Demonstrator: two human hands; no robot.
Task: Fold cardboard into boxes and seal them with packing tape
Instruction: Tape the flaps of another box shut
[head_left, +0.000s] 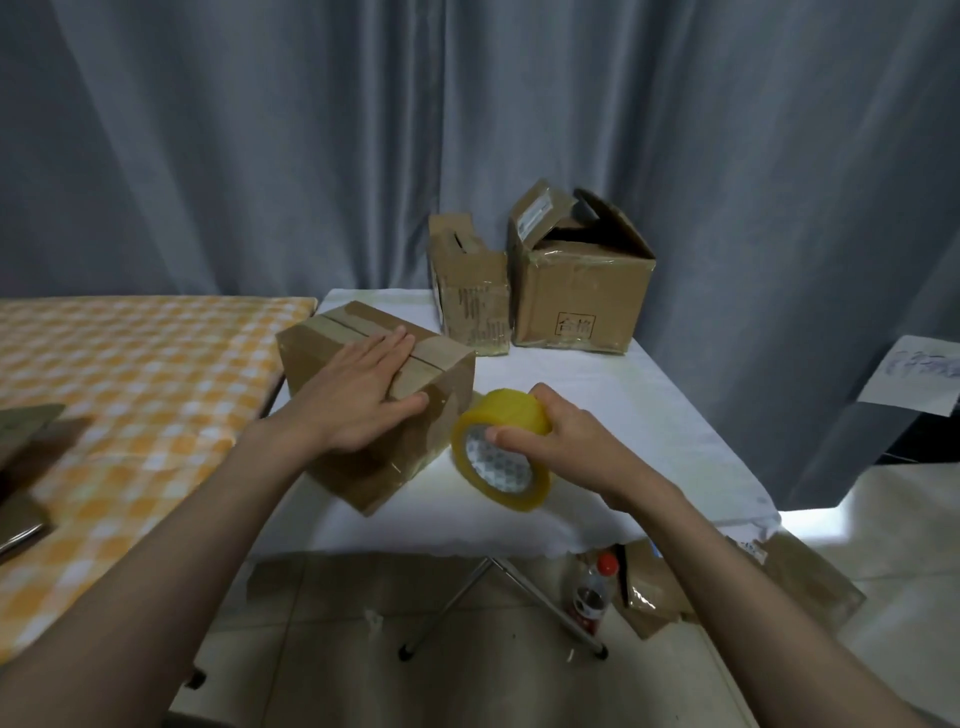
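A closed cardboard box lies on the white-covered table, its top flaps meeting along a taped seam. My left hand presses flat on the box top, fingers spread, thumb along the near top edge. My right hand grips a yellow roll of packing tape right beside the box's right face, thumb in the roll's core. A short stretch of tape seems to run from the roll onto that face.
Two more cardboard boxes, a small one and a larger one with raised flaps, stand at the table's back. A yellow-checked surface lies left. On the floor sit a red-capped bottle and flattened cardboard. Grey curtains hang behind.
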